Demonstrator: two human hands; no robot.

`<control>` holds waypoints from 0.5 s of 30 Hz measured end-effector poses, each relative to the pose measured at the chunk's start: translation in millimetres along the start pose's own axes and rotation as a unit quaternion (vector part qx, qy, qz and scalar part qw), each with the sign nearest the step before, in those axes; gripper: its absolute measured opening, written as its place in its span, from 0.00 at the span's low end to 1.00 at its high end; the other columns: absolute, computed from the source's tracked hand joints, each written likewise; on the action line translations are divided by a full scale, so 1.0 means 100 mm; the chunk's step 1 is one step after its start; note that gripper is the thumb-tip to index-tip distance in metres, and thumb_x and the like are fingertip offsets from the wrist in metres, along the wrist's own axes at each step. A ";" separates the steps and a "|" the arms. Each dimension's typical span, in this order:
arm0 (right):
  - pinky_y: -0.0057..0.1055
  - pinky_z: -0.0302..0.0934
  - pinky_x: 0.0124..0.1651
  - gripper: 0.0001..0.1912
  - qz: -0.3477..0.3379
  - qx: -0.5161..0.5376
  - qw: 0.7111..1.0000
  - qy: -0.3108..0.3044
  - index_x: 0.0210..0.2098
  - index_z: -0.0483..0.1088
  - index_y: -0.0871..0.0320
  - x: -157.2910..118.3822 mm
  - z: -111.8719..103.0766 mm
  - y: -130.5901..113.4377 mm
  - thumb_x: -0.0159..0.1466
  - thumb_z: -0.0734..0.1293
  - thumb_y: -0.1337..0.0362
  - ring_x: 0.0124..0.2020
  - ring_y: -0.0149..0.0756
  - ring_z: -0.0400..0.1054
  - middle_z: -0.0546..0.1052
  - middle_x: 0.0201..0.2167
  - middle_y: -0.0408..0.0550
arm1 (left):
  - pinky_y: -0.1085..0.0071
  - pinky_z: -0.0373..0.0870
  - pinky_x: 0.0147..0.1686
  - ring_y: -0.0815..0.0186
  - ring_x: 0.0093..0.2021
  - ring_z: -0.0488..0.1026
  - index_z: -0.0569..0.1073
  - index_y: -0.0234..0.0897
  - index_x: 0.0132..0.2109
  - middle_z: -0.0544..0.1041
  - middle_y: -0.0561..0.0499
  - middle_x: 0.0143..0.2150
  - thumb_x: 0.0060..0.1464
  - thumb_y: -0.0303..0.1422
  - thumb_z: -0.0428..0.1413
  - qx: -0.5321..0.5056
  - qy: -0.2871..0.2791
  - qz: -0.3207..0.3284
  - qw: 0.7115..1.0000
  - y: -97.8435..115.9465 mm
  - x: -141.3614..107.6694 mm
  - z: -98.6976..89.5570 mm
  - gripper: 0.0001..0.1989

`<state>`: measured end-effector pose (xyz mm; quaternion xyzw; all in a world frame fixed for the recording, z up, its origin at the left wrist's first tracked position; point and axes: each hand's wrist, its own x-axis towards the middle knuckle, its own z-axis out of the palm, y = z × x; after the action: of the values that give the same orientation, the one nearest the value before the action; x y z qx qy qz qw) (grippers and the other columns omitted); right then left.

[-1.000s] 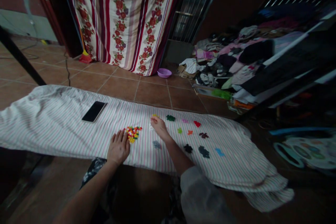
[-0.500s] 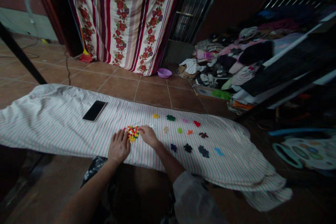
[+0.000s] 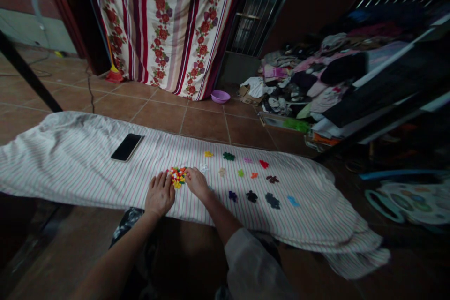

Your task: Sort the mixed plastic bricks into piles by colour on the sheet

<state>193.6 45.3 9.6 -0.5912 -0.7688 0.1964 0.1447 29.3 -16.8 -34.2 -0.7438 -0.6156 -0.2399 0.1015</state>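
On a striped cloth (image 3: 87, 159) | left hand (image 3: 160, 194) lying flat beside a mixed pile (image 3: 176, 178) | right hand (image 3: 197, 183) bunching its fingers at the pile's right edge, grip impossible to tell | 13 visible single-color clusters (image 3: 251, 196) sitting apart, multicolored pile remaining

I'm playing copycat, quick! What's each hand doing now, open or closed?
Left hand: open, flat at the mixed pile.
Right hand: fingers curled at that pile; can't tell if its grip holds anything.

Over there on the cloth (image 3: 87, 164), a phone (image 3: 127, 147) lies left of the heap (image 3: 176, 179), separate piles (image 3: 252, 196) right of it.
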 end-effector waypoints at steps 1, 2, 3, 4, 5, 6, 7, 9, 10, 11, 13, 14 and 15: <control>0.25 0.60 0.44 0.11 0.003 0.000 1.000 0.002 0.43 0.73 0.57 -0.01 0.00 0.00 0.65 0.60 0.70 0.40 0.32 0.69 0.76 0.40 0.49 | 0.53 0.58 0.60 0.51 0.62 0.65 0.69 0.29 0.58 0.69 0.38 0.61 0.61 0.35 0.43 0.001 0.000 -0.001 1.000 0.00 0.00 0.00 0.23; 0.25 0.59 0.44 0.11 0.005 0.000 1.000 0.004 0.43 0.73 0.56 -0.01 0.00 -0.01 0.65 0.60 0.69 0.41 0.32 0.69 0.76 0.40 0.48 | 0.53 0.58 0.60 0.51 0.62 0.65 0.69 0.29 0.58 0.70 0.38 0.61 0.61 0.35 0.43 0.002 0.000 -0.001 1.000 0.00 0.00 0.00 0.23; 0.25 0.59 0.43 0.11 0.007 -0.001 1.000 0.005 0.43 0.73 0.55 -0.02 0.00 -0.01 0.65 0.60 0.69 0.41 0.32 0.69 0.75 0.40 0.48 | 0.53 0.59 0.60 0.51 0.62 0.65 0.69 0.29 0.58 0.70 0.38 0.61 0.61 0.35 0.43 0.002 0.000 -0.002 1.000 0.00 0.00 0.00 0.23; 0.25 0.59 0.43 0.11 0.009 -0.002 1.000 0.007 0.43 0.73 0.55 -0.02 0.00 -0.02 0.65 0.60 0.69 0.41 0.32 0.69 0.75 0.41 0.48 | 0.53 0.59 0.60 0.51 0.62 0.65 0.69 0.30 0.58 0.70 0.38 0.61 0.61 0.35 0.43 0.002 -0.001 -0.001 1.000 0.00 0.01 0.00 0.23; 0.25 0.59 0.43 0.11 0.012 -0.005 1.000 0.009 0.43 0.72 0.55 -0.03 0.00 -0.02 0.66 0.60 0.69 0.42 0.32 0.69 0.75 0.41 0.48 | 0.53 0.59 0.60 0.51 0.62 0.65 0.69 0.30 0.58 0.70 0.38 0.61 0.61 0.35 0.43 0.001 -0.001 -0.001 1.000 0.00 0.01 0.00 0.23; 0.25 0.58 0.44 0.11 0.014 -0.009 1.000 0.012 0.43 0.72 0.55 -0.04 0.00 -0.03 0.66 0.60 0.69 0.42 0.32 0.69 0.75 0.41 0.48 | 0.53 0.59 0.60 0.51 0.62 0.65 0.69 0.30 0.58 0.70 0.38 0.61 0.61 0.35 0.43 -0.001 -0.001 -0.002 1.000 0.00 0.01 0.00 0.23; 0.25 0.58 0.44 0.11 0.014 -0.012 1.000 0.016 0.43 0.72 0.55 -0.04 0.00 -0.03 0.66 0.60 0.69 0.42 0.32 0.68 0.75 0.41 0.48 | 0.52 0.59 0.60 0.51 0.62 0.65 0.69 0.30 0.58 0.70 0.38 0.61 0.61 0.35 0.43 -0.004 -0.001 -0.003 1.000 0.00 0.01 0.00 0.23; 0.26 0.58 0.45 0.11 0.008 -0.019 0.999 0.024 0.44 0.72 0.55 -0.06 0.01 -0.03 0.66 0.59 0.69 0.43 0.32 0.68 0.75 0.41 0.47 | 0.52 0.58 0.60 0.51 0.62 0.65 0.69 0.30 0.58 0.70 0.38 0.61 0.61 0.35 0.43 -0.009 0.000 -0.007 1.000 0.01 0.01 0.00 0.23; 0.26 0.58 0.46 0.11 0.004 -0.022 0.999 0.028 0.44 0.71 0.55 -0.06 0.03 -0.02 0.67 0.59 0.69 0.44 0.33 0.68 0.75 0.42 0.47 | 0.52 0.58 0.60 0.51 0.62 0.64 0.69 0.30 0.58 0.70 0.38 0.61 0.61 0.35 0.43 -0.011 -0.001 -0.008 1.000 0.01 0.01 0.00 0.23; 0.27 0.58 0.47 0.11 0.000 -0.024 0.999 0.033 0.44 0.71 0.55 -0.07 0.04 -0.02 0.67 0.59 0.69 0.44 0.33 0.67 0.74 0.42 0.48 | 0.52 0.58 0.60 0.51 0.62 0.64 0.69 0.30 0.58 0.70 0.38 0.61 0.61 0.35 0.43 -0.012 -0.004 -0.009 1.000 0.01 0.01 -0.01 0.23; 0.28 0.58 0.49 0.11 -0.009 -0.025 0.999 0.042 0.44 0.70 0.56 -0.08 0.07 0.00 0.67 0.58 0.69 0.45 0.34 0.67 0.74 0.43 0.48 | 0.52 0.58 0.61 0.51 0.62 0.64 0.69 0.30 0.58 0.69 0.38 0.61 0.61 0.35 0.43 -0.012 -0.010 -0.010 1.000 0.01 0.01 -0.01 0.24; 0.29 0.58 0.49 0.11 -0.013 -0.024 0.999 0.046 0.44 0.70 0.56 -0.08 0.08 0.00 0.68 0.57 0.69 0.46 0.35 0.67 0.74 0.43 0.49 | 0.52 0.58 0.61 0.51 0.62 0.64 0.70 0.30 0.58 0.69 0.38 0.61 0.61 0.35 0.43 -0.012 -0.013 -0.011 1.000 0.01 0.01 -0.01 0.24; 0.29 0.58 0.50 0.11 -0.017 -0.023 0.998 0.050 0.44 0.70 0.57 -0.08 0.09 0.01 0.68 0.57 0.69 0.46 0.35 0.67 0.74 0.43 0.49 | 0.52 0.57 0.61 0.51 0.63 0.64 0.70 0.30 0.58 0.69 0.38 0.61 0.61 0.36 0.43 -0.013 -0.016 -0.013 1.000 0.01 0.01 -0.01 0.24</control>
<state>192.2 36.1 0.9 -0.5906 -0.7745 0.1466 0.1730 29.8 -16.5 -32.5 -0.7409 -0.6232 -0.2377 0.0788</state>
